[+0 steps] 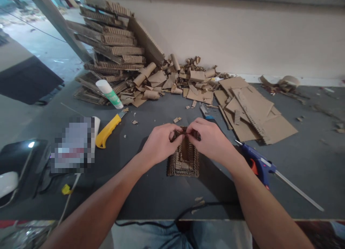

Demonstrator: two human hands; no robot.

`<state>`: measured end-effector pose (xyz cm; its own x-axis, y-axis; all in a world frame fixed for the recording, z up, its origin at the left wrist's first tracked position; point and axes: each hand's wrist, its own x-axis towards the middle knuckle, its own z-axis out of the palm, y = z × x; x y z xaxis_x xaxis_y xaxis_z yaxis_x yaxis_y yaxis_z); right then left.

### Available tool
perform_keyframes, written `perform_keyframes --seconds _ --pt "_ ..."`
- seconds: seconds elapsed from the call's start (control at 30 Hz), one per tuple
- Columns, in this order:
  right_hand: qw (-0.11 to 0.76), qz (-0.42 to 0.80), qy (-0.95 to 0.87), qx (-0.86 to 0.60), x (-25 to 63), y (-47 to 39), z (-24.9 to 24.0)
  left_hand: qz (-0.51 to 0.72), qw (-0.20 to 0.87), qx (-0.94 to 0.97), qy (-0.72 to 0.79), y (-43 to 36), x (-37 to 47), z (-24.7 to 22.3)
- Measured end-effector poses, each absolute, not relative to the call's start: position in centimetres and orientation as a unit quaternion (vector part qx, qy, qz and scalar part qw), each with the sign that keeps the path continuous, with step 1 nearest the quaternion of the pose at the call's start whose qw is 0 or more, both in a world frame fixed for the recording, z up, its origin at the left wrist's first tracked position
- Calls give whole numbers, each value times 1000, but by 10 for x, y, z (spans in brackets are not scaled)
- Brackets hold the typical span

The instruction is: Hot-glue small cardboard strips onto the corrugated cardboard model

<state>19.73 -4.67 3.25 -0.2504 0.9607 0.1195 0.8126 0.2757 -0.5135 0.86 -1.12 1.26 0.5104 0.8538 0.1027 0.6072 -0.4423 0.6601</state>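
On the dark tabletop in front of me lies a stepped model of layered corrugated cardboard (183, 166), with a narrow upright part along its middle. My left hand (164, 141) is closed at its far end, thumb and fingers pinched together on the cardboard. My right hand (206, 139) pinches the same spot from the other side, its fingertips nearly meeting the left ones. Whatever small piece may be between the fingertips is hidden. Just beyond the right hand is a blue-handled cutter (208, 116), partly covered. A small corrugated scrap (177, 120) lies beyond the model.
A blue glue gun (260, 162) with a long glue stick lies at right, near flat cardboard sheets (253, 108). Left are a yellow utility knife (109, 132) and a white-green glue tube (109, 93). Behind are cardboard scraps (172, 80) and stacked corrugated pieces (115, 40). A black cable (205, 205) runs nearby.
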Motion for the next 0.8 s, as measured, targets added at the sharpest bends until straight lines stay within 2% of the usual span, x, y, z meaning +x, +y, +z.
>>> perform_keyframes --seconds 0.2,0.4,0.63,0.8 --pt "203 162 -791 -554 197 -48 33 183 229 856 425 -13 9 12" --pt "134 77 -819 -553 193 -51 34 183 198 872 409 -13 8 11" --pt "91 26 -828 -553 187 -51 32 210 191 872 400 -11 6 8" --pt "93 26 -834 -543 186 -51 28 226 206 860 408 -11 6 6"
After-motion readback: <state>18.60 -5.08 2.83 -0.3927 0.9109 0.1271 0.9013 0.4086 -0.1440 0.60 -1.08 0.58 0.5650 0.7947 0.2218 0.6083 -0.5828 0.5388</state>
